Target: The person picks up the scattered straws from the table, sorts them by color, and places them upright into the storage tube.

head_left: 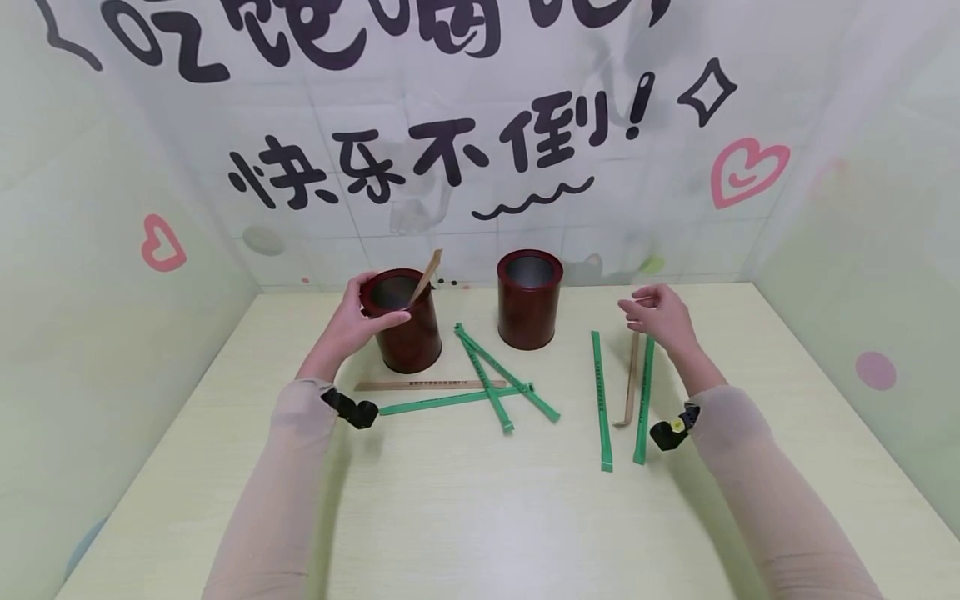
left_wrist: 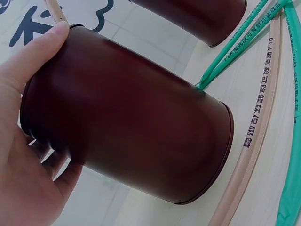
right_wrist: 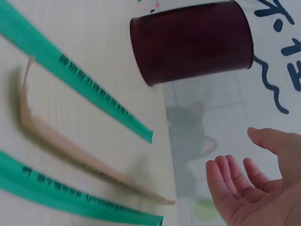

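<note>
My left hand (head_left: 358, 321) grips a dark red cylindrical holder (head_left: 411, 337) near its rim, thumb on one side and fingers on the other. A brown-wrapped drinking straw (head_left: 427, 275) leans out of its mouth. In the left wrist view the thumb (left_wrist: 44, 47) lies along the holder's wall. My right hand (head_left: 662, 317) hovers with relaxed fingers and nothing in them, above the upper end of a bent brown-wrapped straw (head_left: 632, 383). Green-wrapped straws (head_left: 601, 400) (head_left: 644, 400) lie on either side of that brown one.
A second dark red holder (head_left: 528, 304) stands upright at the table's back, between the hands. In front of it several green straws (head_left: 480, 375) cross one another, beside a brown straw (head_left: 420, 385). A printed curtain (head_left: 450, 225) closes off the back of the table (head_left: 480, 517).
</note>
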`<state>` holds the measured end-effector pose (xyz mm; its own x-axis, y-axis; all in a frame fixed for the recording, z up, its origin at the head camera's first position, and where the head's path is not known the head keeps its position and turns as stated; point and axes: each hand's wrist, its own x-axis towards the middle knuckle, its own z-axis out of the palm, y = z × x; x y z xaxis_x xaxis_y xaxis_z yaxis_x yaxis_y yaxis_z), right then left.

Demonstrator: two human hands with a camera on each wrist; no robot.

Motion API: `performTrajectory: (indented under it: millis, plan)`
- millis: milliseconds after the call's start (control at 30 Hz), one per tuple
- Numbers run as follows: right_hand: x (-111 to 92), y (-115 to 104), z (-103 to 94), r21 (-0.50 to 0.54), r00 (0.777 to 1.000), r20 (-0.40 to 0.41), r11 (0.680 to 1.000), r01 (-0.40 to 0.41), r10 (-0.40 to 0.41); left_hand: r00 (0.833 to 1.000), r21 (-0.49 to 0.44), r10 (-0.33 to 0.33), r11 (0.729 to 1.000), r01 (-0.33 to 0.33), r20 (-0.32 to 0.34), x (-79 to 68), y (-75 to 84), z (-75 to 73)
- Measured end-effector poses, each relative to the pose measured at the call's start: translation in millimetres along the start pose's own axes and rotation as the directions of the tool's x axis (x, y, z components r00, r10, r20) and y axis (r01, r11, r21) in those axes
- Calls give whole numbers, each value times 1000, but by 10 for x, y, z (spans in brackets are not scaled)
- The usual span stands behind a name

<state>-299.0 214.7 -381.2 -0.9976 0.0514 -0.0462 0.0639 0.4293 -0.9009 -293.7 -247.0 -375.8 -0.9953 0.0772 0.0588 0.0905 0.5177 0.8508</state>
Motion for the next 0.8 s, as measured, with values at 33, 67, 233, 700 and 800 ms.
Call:
performTrajectory:
  millis: [33, 67, 233, 700, 800]
  plan:
    - [2, 26, -17, -15, 1000, 8, 1000, -22, 22, 1000, -1, 0, 1000, 0, -1, 0, -1, -1]
    - [2, 49, -33, -28, 999, 17, 999, -46, 46, 1000, -1, 0, 1000, 0, -1, 0, 0, -2]
    - [31, 182, -113, -115, 984, 85, 982, -148, 158, 1000, 0, -1, 1000, 1, 4, -1, 12, -1]
    - [45, 288, -60, -475, 956, 199, 874, -99, 216, 1000, -3, -8, 1000, 8, 4, -2, 0, 0]
    - [57, 264, -39, -499, 954, 194, 860, -104, 227, 1000, -3, -9, 1000, 9, 5, 1, 3, -2]
